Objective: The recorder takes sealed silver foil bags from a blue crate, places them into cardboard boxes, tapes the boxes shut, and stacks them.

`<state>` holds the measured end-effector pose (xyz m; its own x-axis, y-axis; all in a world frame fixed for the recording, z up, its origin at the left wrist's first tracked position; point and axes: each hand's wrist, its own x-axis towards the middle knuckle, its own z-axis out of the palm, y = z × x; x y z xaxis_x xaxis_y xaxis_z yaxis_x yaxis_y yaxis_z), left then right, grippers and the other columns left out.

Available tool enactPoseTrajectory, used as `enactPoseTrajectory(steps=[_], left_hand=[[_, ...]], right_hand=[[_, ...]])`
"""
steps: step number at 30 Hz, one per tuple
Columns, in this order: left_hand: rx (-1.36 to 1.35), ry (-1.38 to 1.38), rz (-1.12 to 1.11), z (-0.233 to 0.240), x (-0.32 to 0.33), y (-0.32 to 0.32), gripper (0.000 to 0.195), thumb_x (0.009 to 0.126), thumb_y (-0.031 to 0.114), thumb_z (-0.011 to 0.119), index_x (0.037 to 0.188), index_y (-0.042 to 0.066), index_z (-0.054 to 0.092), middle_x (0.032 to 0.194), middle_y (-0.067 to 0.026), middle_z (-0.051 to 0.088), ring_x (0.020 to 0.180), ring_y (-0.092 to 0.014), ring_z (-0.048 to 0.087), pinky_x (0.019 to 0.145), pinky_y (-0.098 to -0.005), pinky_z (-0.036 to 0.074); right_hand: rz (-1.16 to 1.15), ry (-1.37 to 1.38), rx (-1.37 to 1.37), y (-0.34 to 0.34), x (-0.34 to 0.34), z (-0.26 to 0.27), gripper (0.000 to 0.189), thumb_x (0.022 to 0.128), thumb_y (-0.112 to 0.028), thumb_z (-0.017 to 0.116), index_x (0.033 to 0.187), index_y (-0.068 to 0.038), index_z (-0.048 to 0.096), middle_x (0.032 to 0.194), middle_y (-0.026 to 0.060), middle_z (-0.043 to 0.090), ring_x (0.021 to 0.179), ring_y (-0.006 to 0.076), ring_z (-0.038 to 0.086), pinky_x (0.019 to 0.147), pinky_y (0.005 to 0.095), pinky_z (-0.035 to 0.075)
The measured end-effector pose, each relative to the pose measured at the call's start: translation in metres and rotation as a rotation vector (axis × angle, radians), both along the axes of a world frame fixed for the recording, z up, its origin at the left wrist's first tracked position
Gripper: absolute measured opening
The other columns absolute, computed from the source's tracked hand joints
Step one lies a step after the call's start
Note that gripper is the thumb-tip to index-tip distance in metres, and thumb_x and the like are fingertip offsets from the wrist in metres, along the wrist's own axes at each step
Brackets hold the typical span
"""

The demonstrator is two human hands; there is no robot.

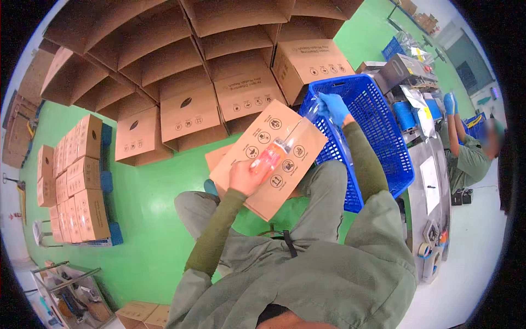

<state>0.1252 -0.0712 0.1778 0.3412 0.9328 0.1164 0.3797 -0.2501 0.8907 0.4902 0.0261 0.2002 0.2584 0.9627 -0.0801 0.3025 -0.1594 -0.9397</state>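
Note:
My left hand (244, 177), bare, grips an orange-red tape dispenser (267, 160) that rests on the top of a cardboard box (230, 181). The box sits tilted in front of my knees and bears printed handling symbols. Clear tape (298, 127) runs along the seam from the dispenser's head towards the box's far right edge. In a blue glove, my right hand (335, 109) is over the near left rim of a blue plastic basket (370, 90). Its fingers are closed on clear plastic film (314, 107); the fingertips are partly hidden.
Open cardboard boxes (189, 111) form a stacked wall ahead. Taped cartons (78, 177) stand on a blue pallet at left. To the right is a metal table (415, 164) with paper and tape rolls (424, 249). Another gloved person (468, 160) works beyond it.

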Motion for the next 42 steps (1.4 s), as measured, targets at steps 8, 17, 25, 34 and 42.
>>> enactPoseTrajectory(steps=[8, 17, 25, 34, 42], left_hand=[[0.027, 0.213, 0.072, 0.011, 0.017, 0.009, 0.046, 0.076, 0.046, 0.065, 0.067, 0.001, 0.065, 0.058, -0.0197, 0.059, 0.056, -0.034, 0.060, 0.056, -0.0443, 0.047], [-0.022, 0.141, 0.098, 0.007, 0.003, 0.000, 0.045, 0.076, 0.047, 0.063, 0.076, 0.003, 0.069, 0.060, -0.0188, 0.060, 0.058, -0.035, 0.061, 0.058, -0.0446, 0.048], [-0.153, 0.064, 0.123, 0.038, -0.018, -0.020, 0.041, 0.077, 0.044, 0.065, 0.088, 0.005, 0.069, 0.067, -0.0211, 0.062, 0.065, -0.035, 0.063, 0.061, -0.0436, 0.049], [-0.393, 0.372, 0.215, -0.128, -0.179, -0.133, 0.040, 0.075, 0.045, 0.066, 0.084, 0.007, 0.071, 0.075, -0.0174, 0.065, 0.069, -0.033, 0.065, 0.064, -0.0410, 0.050], [-0.807, 0.100, 0.572, -0.202, -0.159, -0.098, 0.077, 0.062, 0.066, 0.068, 0.080, -0.009, 0.067, 0.077, -0.0241, 0.066, 0.078, -0.028, 0.068, 0.072, -0.0384, 0.051]], right_hand=[[0.028, -0.710, 0.084, 0.027, -0.012, -0.085, 0.020, 0.078, -0.019, 0.065, 0.079, 0.000, 0.060, 0.075, 0.0119, 0.065, 0.069, 0.0196, 0.063, 0.065, 0.0345, 0.050], [0.334, -0.484, -0.460, 0.022, -0.042, -0.074, 0.056, 0.091, -0.048, 0.046, 0.111, 0.001, 0.062, 0.106, 0.0127, 0.066, 0.092, 0.0192, 0.064, 0.078, 0.0317, 0.049], [-0.122, -0.914, -0.421, 0.025, -0.114, -0.048, 0.082, 0.083, -0.068, 0.033, 0.100, 0.005, 0.065, 0.102, 0.0303, 0.060, 0.104, 0.0428, 0.057, 0.092, 0.0447, 0.042], [-0.168, -0.954, -0.408, 0.025, -0.099, -0.048, 0.082, 0.081, -0.069, 0.037, 0.115, 0.002, 0.059, 0.111, 0.0262, 0.060, 0.106, 0.0409, 0.057, 0.093, 0.0449, 0.041], [0.347, -1.091, 0.227, -0.092, -0.324, -0.031, 0.100, 0.073, -0.061, 0.057, 0.142, 0.002, 0.022, 0.144, 0.0287, 0.022, 0.137, 0.0431, 0.015, 0.108, 0.0572, 0.013]])
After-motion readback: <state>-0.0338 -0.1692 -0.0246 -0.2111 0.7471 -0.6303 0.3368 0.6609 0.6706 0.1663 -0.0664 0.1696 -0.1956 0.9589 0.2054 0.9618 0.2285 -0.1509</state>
